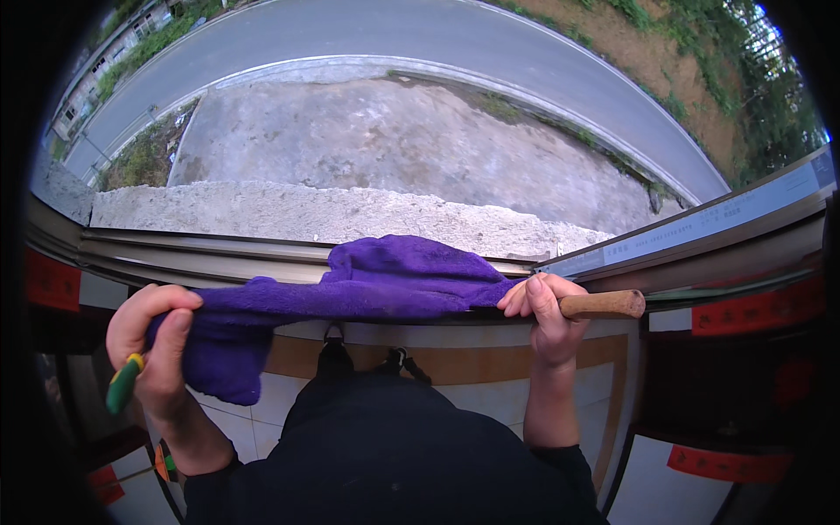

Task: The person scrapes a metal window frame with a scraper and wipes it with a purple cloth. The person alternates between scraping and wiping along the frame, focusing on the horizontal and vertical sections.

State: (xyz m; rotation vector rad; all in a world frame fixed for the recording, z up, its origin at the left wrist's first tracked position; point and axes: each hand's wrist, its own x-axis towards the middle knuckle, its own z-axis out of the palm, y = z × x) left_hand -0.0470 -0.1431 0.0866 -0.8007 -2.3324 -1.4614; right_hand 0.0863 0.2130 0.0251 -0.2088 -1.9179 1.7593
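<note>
A purple towel-like cloth (394,279) stretches between my two hands and drapes over the metal track of a window sill (210,252). My left hand (161,341) grips the cloth's left part, and a loose flap hangs below it. Out of the same fist pokes a green and yellow tool handle (125,384); the tool's other end is hidden. At the right end of the cloth, my right hand (551,312) is closed around a wooden handle (600,304) that points right. Its fingers also press on the cloth edge. What the wooden handle belongs to is covered.
A sliding window frame (695,230) with printed film stands at the right. Beyond the sill lie a rough concrete ledge (315,207), a concrete yard (394,138) and a road (367,36). Red paper strips (728,462) with writing hang indoors on both sides.
</note>
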